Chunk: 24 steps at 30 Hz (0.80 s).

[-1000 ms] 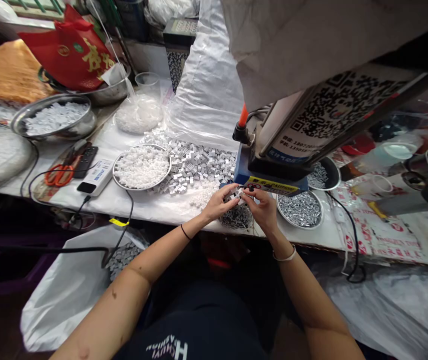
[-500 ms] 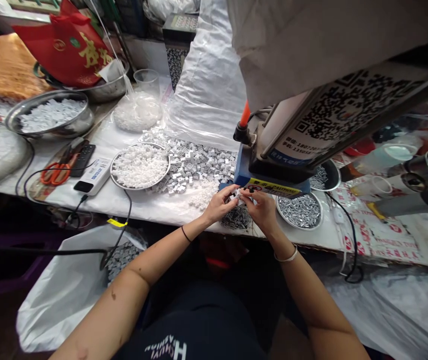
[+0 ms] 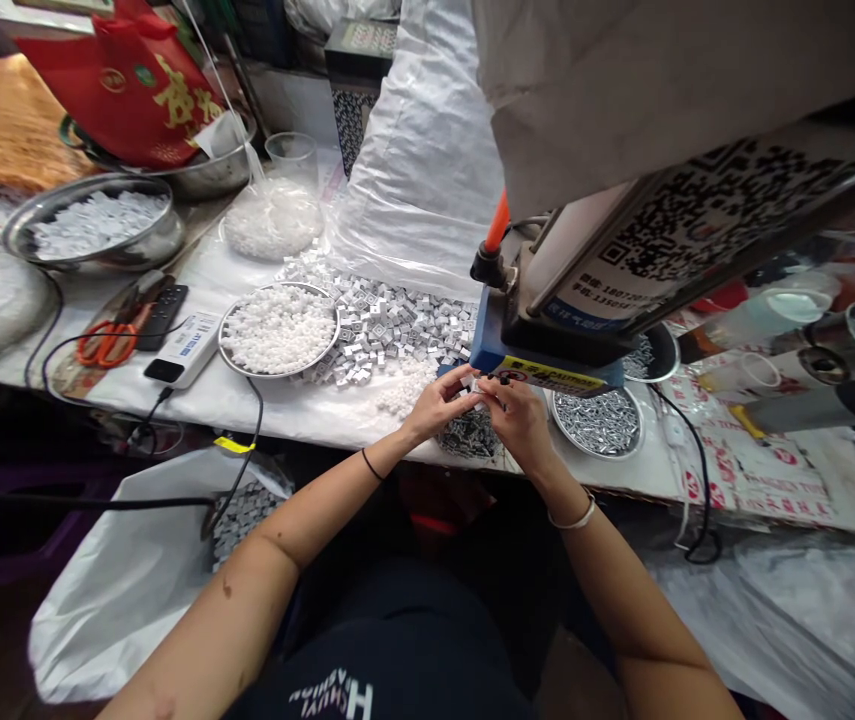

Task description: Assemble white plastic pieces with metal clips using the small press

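A red bag (image 3: 123, 100) was noted at ten o'clock. Orange-handled scissors (image 3: 104, 340) lay beside a black remote control (image 3: 161, 318) at nine.

The left forearm (image 3: 326, 502) and right forearm (image 3: 601, 570) angle forward and inward, so the left hand (image 3: 434, 407) and right hand (image 3: 523, 421) nearly meet, fingers (image 3: 458, 376) bent toward one another.

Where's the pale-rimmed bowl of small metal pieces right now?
In the head view, the pale-rimmed bowl sits right of centre, just right of the right hand, near the front edge of the table.
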### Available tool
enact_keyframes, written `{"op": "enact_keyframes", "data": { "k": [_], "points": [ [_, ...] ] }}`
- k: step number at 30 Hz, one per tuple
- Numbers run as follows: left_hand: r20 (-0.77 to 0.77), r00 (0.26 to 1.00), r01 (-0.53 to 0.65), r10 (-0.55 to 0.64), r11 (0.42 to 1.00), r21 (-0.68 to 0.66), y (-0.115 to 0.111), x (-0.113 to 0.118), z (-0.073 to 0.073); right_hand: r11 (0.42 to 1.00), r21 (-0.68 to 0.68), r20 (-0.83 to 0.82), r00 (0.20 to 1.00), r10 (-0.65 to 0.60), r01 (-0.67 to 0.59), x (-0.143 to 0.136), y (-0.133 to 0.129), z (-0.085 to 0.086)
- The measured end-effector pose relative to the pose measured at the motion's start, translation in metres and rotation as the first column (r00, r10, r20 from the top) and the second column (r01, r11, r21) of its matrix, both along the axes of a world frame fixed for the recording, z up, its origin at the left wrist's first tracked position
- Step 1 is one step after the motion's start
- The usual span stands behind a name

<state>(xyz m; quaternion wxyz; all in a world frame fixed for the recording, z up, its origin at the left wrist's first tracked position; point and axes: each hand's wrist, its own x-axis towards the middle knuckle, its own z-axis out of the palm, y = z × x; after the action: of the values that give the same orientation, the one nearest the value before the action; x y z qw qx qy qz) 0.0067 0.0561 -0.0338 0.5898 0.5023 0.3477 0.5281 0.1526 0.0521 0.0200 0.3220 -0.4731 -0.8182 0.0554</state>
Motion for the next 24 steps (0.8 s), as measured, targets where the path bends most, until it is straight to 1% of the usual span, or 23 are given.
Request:
{"op": "enact_keyframes", "data": {
  "k": [2, 4, 6, 7, 9, 12, 14, 15, 16, 17, 18, 19, 21, 23, 24],
  "points": [
    [-0.018, 0.999, -0.029, 0.029, 0.999, 0.015, 0.003, 0.000, -0.002, 1.000, -0.011, 0.013, 1.000, -0.005, 0.005, -0.002, -0.002, 0.004],
    [-0.076, 0.995, -0.068, 0.072, 0.996, 0.059, 0.006, 0.000, -0.002, 1.000, -0.024, 0.014, 1.000, 0.003, -0.002, -0.001, -0.005, 0.006],
    [-0.115, 0.990, -0.075, 0.086, 0.993, 0.095, 0.008, -0.002, -0.002, 1.000, -0.026, 0.006, 1.000, -0.017, 0.017, 0.004, -0.008, 0.004],
    [-0.127, 0.988, -0.069, 0.082, 0.992, 0.106, 0.009, -0.002, -0.002, 0.999, -0.018, 0.007, 0.999, -0.044, 0.044, 0.010, -0.010, 0.000],
    [-0.142, 0.987, -0.053, 0.068, 0.993, 0.108, 0.009, -0.003, -0.001, 0.992, 0.008, 0.048, 0.991, -0.128, 0.128, 0.025, -0.014, -0.015],
    [-0.143, 0.988, -0.050, 0.063, 0.995, 0.092, 0.009, -0.003, -0.001, 0.979, 0.054, 0.209, 0.956, -0.205, 0.198, 0.056, -0.021, -0.052],
    [-0.124, 0.990, -0.055, 0.066, 0.995, 0.086, 0.010, -0.002, -0.002, 0.986, 0.063, 0.316, 0.934, -0.165, 0.153, 0.073, -0.026, -0.076],
    [-0.112, 0.992, -0.056, 0.065, 0.995, 0.084, 0.010, -0.002, -0.003, 0.989, 0.062, 0.353, 0.924, -0.145, 0.132, 0.080, -0.027, -0.084],
    [-0.099, 0.993, -0.056, 0.064, 0.995, 0.081, 0.010, -0.003, -0.003, 0.992, 0.059, 0.386, 0.914, -0.124, 0.110, 0.084, -0.028, -0.089],
    [-0.086, 0.994, -0.054, 0.060, 0.996, 0.073, 0.010, -0.004, -0.002, 0.994, 0.055, 0.414, 0.904, -0.111, 0.097, 0.086, -0.028, -0.090],
    [-0.074, 0.996, -0.046, 0.050, 0.997, 0.054, 0.010, -0.005, -0.002, 0.994, 0.052, 0.437, 0.893, -0.109, 0.096, 0.086, -0.028, -0.087],
    [-0.062, 0.998, -0.032, 0.033, 0.999, 0.022, 0.010, -0.007, -0.001, 0.994, 0.050, 0.457, 0.883, -0.107, 0.094, 0.083, -0.028, -0.081],
    [-0.024, 1.000, 0.010, -0.011, 0.997, -0.082, 0.010, -0.011, 0.001, 0.995, 0.051, 0.461, 0.881, -0.104, 0.091, 0.069, -0.028, -0.061],
    [0.032, 0.998, 0.052, -0.046, 0.979, -0.196, 0.010, -0.014, 0.001, 0.996, 0.080, 0.404, 0.912, -0.074, 0.045, 0.050, -0.031, -0.040],
    [0.058, 0.997, 0.065, -0.053, 0.969, -0.237, 0.010, -0.015, 0.001, 0.993, 0.115, 0.360, 0.932, -0.041, 0.000, 0.039, -0.033, -0.031]
  ]
}}
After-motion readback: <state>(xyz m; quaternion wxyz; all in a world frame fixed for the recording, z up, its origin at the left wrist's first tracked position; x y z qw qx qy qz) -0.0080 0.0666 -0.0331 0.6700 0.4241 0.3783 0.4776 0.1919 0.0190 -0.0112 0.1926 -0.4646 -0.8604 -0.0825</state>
